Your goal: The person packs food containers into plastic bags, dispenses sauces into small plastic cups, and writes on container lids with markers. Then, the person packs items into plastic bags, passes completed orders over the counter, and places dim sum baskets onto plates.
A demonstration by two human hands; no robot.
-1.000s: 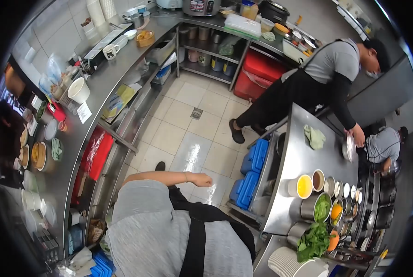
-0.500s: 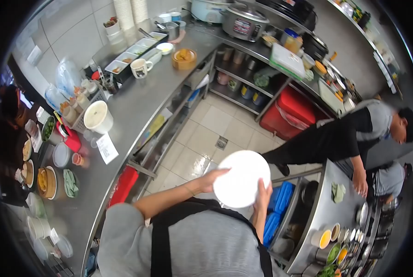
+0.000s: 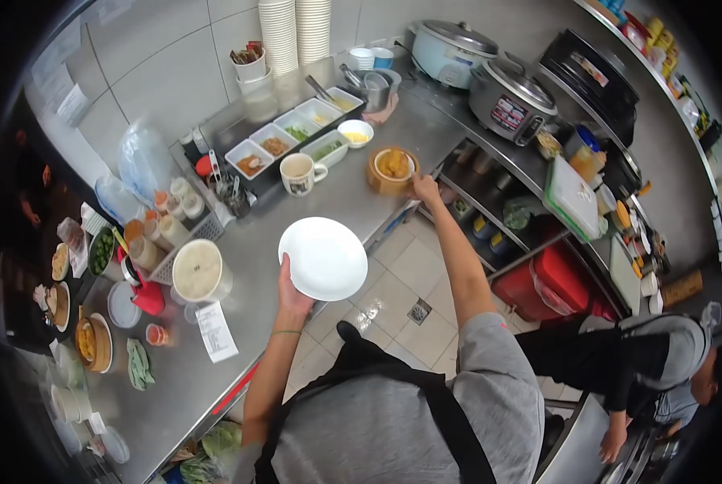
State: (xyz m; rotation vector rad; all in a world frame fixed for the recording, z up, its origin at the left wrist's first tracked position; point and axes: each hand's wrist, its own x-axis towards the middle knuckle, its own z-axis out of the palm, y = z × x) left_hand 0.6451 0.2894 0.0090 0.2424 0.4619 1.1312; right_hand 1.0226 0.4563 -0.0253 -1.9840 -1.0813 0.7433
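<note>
A round white plate (image 3: 323, 259) is gripped at its lower left edge by my left hand (image 3: 294, 292), above the counter's front edge. My right hand (image 3: 425, 191) reaches to the right side of a round bamboo steamer (image 3: 386, 182) on the steel counter. Its fingers are closed against the steamer's rim. Yellow-brown food (image 3: 395, 164) sits inside the steamer. To the left of it are a mug (image 3: 299, 174) and a small white bowl (image 3: 355, 135).
A tray of topping containers (image 3: 271, 139) lies along the wall. A lidded tub (image 3: 202, 271) and a receipt (image 3: 217, 331) are on the left counter. Rice cookers (image 3: 512, 98) stand at the back. A co-worker (image 3: 651, 355) is at the lower right.
The view has shifted toward the back counter. The plate, first seen half a second ago in both hands, is now in my left hand only. My right hand has moved to the steamer.
</note>
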